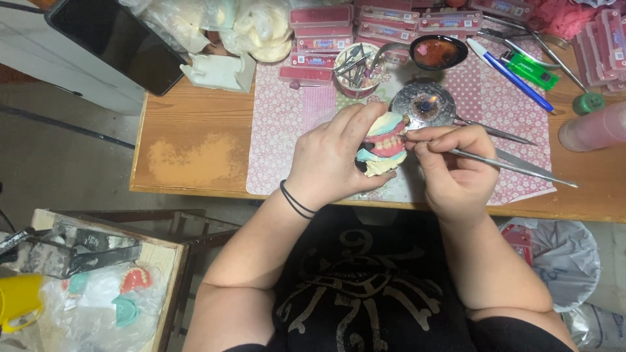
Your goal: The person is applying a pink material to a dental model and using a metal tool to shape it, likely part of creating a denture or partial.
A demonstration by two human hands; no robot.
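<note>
Wax-up of a denture model (385, 145), pink gums and pale teeth between blue and cream bases, was the step we judged in hand. We gripped the model in the left hand (332, 156), fingers wrapped round its back, just above the bench's near edge. Our right hand (453, 166) pinched a slim metal carving tool (508, 166), its tip touching the gum line. Just behind burned a small flame in a round metal burner (425, 106), on a pink patterned mat (300, 124). Further back stood a cup of instruments (357, 68), a dark bowl of pink wax (438, 52) and pink boxes (323, 29). The next move, we judged, called for a steady, light tip along the gum margin.
</note>
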